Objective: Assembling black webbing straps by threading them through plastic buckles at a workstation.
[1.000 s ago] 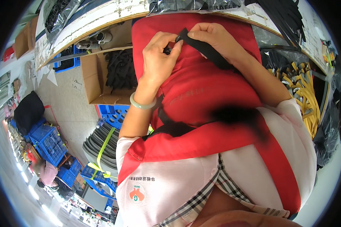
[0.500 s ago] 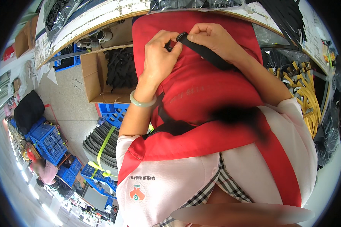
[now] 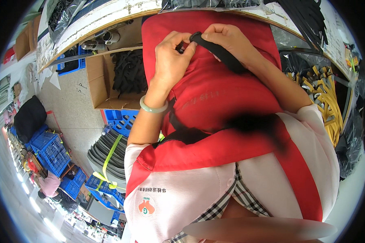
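Over my lap, covered by a red apron [image 3: 215,93], both hands are at a black webbing strap [image 3: 225,56]. My right hand [image 3: 230,41] is closed on it, thumb on top near its looped end, and the rest of the strap runs back under my right wrist. Beside that end, my left hand [image 3: 171,58] has its fingers pinched together. A small black piece [image 3: 180,47] shows between its thumb and curled fingers; its kind is too small to tell. My left fingertips touch or nearly touch the strap's end.
Ahead runs a worn white table edge [image 3: 109,20], with black straps [image 3: 302,18] hanging at right. Left of my lap stands a cardboard box [image 3: 99,83] of black pieces. Yellow straps [image 3: 330,107] hang at right. Blue crates [image 3: 50,152] and another person [image 3: 50,184] are at far left.
The strap's looped end has tilted slightly, and its tail has shifted a little under my right wrist. Both hands stay nearly in place, still closed.
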